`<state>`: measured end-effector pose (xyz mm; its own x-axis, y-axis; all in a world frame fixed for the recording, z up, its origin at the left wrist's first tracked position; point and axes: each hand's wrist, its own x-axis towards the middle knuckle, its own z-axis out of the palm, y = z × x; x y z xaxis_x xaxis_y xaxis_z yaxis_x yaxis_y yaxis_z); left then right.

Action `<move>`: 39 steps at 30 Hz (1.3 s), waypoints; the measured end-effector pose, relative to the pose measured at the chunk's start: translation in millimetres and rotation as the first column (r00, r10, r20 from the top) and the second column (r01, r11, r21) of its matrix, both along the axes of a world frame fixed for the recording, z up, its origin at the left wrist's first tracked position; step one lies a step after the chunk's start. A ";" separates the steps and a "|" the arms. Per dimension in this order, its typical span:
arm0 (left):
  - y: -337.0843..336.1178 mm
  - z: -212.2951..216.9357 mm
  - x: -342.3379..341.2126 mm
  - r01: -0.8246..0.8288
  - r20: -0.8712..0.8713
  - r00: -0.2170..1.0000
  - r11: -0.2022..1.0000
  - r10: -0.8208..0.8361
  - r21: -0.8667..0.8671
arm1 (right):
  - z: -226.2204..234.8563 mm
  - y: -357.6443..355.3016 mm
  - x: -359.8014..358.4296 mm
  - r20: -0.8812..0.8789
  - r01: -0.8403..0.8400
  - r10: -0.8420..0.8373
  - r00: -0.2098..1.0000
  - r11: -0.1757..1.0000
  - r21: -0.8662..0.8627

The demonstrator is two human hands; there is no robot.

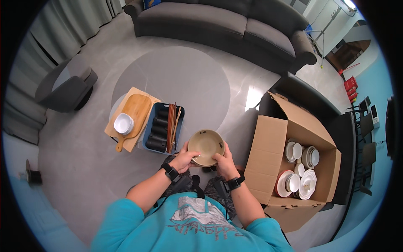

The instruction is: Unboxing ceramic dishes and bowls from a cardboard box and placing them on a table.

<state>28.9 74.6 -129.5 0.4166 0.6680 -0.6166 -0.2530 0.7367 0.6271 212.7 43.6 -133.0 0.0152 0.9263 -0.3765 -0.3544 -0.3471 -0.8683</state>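
Between my two hands I hold a beige bowl (206,145) in front of my body, its hollow side facing up. My left hand (184,158) grips its left side, thumb over the rim. On the right side my right hand (225,162) clasps it the same way. Just left of the bowl stands a blue basket (145,133) with black cups (158,133) and several wooden chopsticks (171,126). Farther left, white bowls (124,123) are stacked on a wooden cutting board (138,110) with a handle, which lies on a larger light board (113,133).
To my right an open cardboard box (264,155) holds white dishes (308,185), bowls and a red-rimmed plate (282,185). Its flaps stick outward. Behind it is a black bench-like seat (302,94). A grey sofa (197,19) stands ahead, and a grey armchair (69,94) at far left.
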 end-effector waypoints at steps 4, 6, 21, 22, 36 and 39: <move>17.1 -29.0 3.1 -0.053 -0.053 0.997 0.999 0.053 0.001 | -34.1 25.7 0.8 -0.053 -0.017 0.011 0.999 0.994 -0.104; 26.4 -41.5 2.4 -0.056 -0.059 0.997 0.998 0.055 -0.010 | -56.9 38.0 -2.6 -0.038 -0.014 0.012 0.999 0.997 -0.075; 78.1 -94.6 7.3 -0.140 -0.157 0.978 0.990 0.137 -0.006 | -126.0 104.0 -12.6 -0.008 -0.019 0.019 1.000 0.998 -0.060; 78.9 -95.9 7.9 -0.145 -0.170 0.975 0.989 0.141 -0.011 | -130.4 105.3 -12.9 -0.015 -0.024 0.023 1.000 0.998 -0.063; 72.8 -100.1 19.0 -0.202 -0.058 0.979 0.975 0.197 -0.090 | -142.9 115.7 -20.4 0.062 -0.011 0.008 0.998 0.999 0.049; 73.9 -99.0 16.7 -0.194 -0.069 0.980 0.973 0.187 -0.123 | -140.0 114.7 -25.2 0.187 -0.019 0.014 0.982 1.000 0.022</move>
